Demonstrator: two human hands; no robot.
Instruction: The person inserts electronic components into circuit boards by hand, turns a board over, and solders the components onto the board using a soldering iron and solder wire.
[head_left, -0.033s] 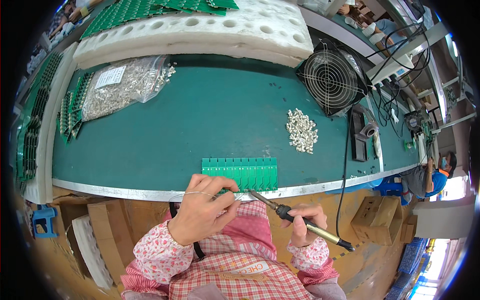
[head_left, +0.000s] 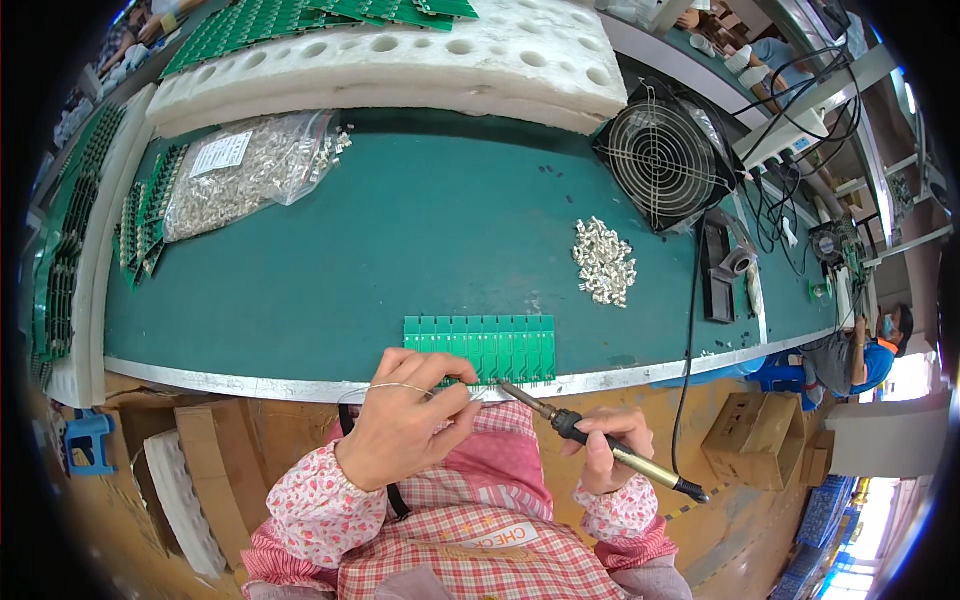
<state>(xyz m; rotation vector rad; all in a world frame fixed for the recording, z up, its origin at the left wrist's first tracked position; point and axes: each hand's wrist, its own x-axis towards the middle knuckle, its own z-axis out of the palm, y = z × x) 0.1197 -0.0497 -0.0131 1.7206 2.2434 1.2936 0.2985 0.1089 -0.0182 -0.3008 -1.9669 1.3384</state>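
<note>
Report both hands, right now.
Left hand: closed, holding a thin silvery wire at the green circuit board.
Right hand: closed, holding a soldering iron.

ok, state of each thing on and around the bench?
Circuit board: flat, at the bench's near edge
Soldering iron: held, tip at the board's near edge; heat can't be told
Thin wire: held, curved
Left hand: closed on the wire
Right hand: closed around the iron
Plastic bag: lying down, well filled
Metal parts: loose, heaped
Fan: running or not, can't tell
</note>
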